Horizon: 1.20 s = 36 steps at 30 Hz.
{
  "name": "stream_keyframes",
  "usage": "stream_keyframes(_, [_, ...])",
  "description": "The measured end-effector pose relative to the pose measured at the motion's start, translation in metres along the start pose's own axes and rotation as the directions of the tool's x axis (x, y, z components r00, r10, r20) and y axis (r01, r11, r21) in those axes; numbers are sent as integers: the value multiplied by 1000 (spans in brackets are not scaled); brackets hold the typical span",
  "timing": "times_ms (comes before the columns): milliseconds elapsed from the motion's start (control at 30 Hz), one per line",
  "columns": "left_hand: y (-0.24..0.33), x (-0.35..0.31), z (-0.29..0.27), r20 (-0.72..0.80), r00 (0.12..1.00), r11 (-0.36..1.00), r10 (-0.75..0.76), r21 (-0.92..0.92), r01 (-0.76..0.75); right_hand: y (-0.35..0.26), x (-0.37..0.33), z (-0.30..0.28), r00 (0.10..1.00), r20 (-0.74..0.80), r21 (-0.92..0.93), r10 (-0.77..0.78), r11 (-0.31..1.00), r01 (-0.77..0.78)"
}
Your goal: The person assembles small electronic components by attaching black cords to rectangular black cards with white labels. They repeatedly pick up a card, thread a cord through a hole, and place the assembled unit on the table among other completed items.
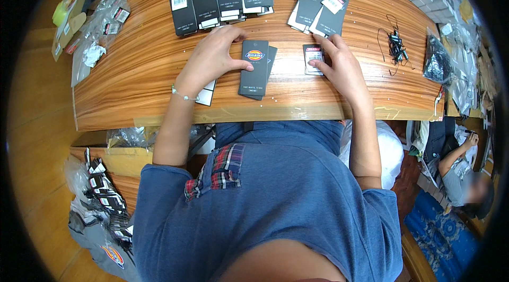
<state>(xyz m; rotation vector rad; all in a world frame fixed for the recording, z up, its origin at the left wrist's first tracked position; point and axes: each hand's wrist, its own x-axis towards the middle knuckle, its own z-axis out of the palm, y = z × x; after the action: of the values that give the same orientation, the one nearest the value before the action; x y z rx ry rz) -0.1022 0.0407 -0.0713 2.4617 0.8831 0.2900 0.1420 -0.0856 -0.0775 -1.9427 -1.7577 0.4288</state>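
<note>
A dark grey hang tag (255, 79) lies upright on the wooden table in front of me, with another tag fanned out beneath it. My left hand (214, 56) is beside it, thumb tip on the tag's edge and the other fingers apart and curved. Under that wrist a white card (207, 94) sticks out, mostly hidden. To the right, a small tag with a white label (309, 55) lies under the thumb of my right hand (342, 67). That hand's index finger stretches toward the lower edge of a fanned bunch of labelled hang tags (328, 14).
Several stacks of dark labelled tags (204, 6) with black strings line the far side. Loose black strings (396, 46) lie at right near a black plastic packet (437, 59). Clear plastic bags (101, 32) cover the left edge. Another person (466, 176) sits at far right.
</note>
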Motion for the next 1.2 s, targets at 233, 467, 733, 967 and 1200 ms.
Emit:
stream_keyframes(233, [1,-7,4,-146,989,999,32,-37,-37,11,2,1,998,-55,145,-4,989,12])
stream_keyframes(467, [1,-17,5,120,959,653,-256,-710,263,15,-2,2,968,61,510,245,826,-241])
stream_keyframes(733, [59,-8,5,99,956,530,-277,-814,237,-52,-8,8,991,-111,639,72,769,16])
stream_keyframes(967, [57,-2,19,20,979,433,-203,-895,108,-20,-13,-14,973,-161,698,165,717,-6])
stream_keyframes(1200, [41,-2,11,-2,980,358,-201,-931,71,147,-33,-93,679,-626,65,383,893,-445])
